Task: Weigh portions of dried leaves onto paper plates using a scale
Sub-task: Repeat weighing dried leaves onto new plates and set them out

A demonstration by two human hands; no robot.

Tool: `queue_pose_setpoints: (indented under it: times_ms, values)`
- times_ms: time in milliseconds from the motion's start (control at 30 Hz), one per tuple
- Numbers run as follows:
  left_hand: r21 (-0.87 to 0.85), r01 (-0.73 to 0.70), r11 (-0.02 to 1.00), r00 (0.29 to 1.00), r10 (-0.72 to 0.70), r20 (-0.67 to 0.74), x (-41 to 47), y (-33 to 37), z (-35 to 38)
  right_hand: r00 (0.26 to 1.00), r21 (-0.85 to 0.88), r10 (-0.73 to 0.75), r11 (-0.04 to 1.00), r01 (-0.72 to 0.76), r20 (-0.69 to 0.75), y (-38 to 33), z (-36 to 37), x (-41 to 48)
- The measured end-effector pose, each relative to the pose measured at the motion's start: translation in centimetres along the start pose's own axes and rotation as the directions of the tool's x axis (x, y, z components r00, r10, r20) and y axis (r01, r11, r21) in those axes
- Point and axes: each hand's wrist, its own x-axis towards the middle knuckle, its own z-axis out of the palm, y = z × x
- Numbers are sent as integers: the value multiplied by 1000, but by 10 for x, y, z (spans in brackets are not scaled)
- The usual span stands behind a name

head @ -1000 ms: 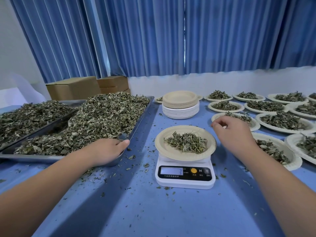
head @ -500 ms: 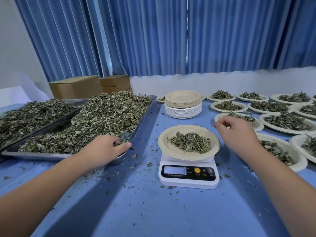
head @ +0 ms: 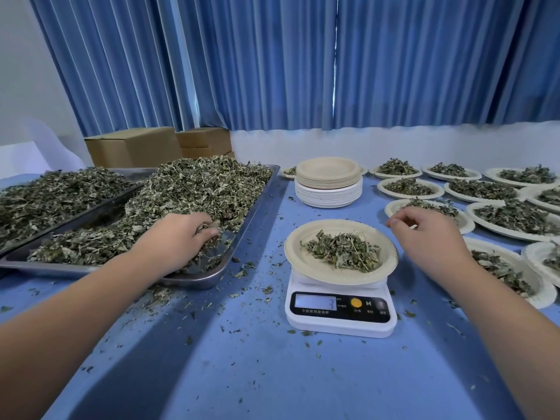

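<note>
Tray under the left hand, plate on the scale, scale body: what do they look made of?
Tray: metal, likely stainless steel; grey, dull sheen with reflections at its rim. Plate: moulded paper or pulp; matte cream, crimped rim. Scale: seemingly plastic; smooth white shell, glossy black panel.

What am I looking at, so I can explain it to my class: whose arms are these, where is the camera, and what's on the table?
No machine: the grips are a person's bare hands, filmed by a camera on their head, looking down. The left hand digs curled fingers into dried leaves in a metal tray. The right hand hovers beside a paper plate of leaves on a white scale; whether it pinches anything is unclear. Spare plates are stacked behind, filled plates lie right.
</note>
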Motion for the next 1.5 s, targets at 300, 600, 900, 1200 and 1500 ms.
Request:
queue_pose_setpoints:
  times_ms: [300, 600, 900, 1200, 1500]
  values:
    - [-62, 52, 997, 998, -54, -33, 1, -3, -3, 1000, 3, -1, 1000, 1, 14, -4, -2, -2]
    - [98, -6, 995, 998, 12, -59, 7, 2, -12, 1000, 16, 0, 1000, 0, 4, -4, -3, -2]
    - [-172, 0, 985, 983, -32, -181, 13, 45, -27, 1000, 48, 9, 999, -9, 1, -2, -3, 0]
    - [-473, -14, 881, 1000, 3, -25, 28, 140, -31, 1000, 10, -7, 1000, 7, 1, -1, -3, 2]
    - [-606, 138, 783, 952, 63, 299, 32, 181, -18, 1000, 47, -9, 999, 9, 12, -1, -4, 2]
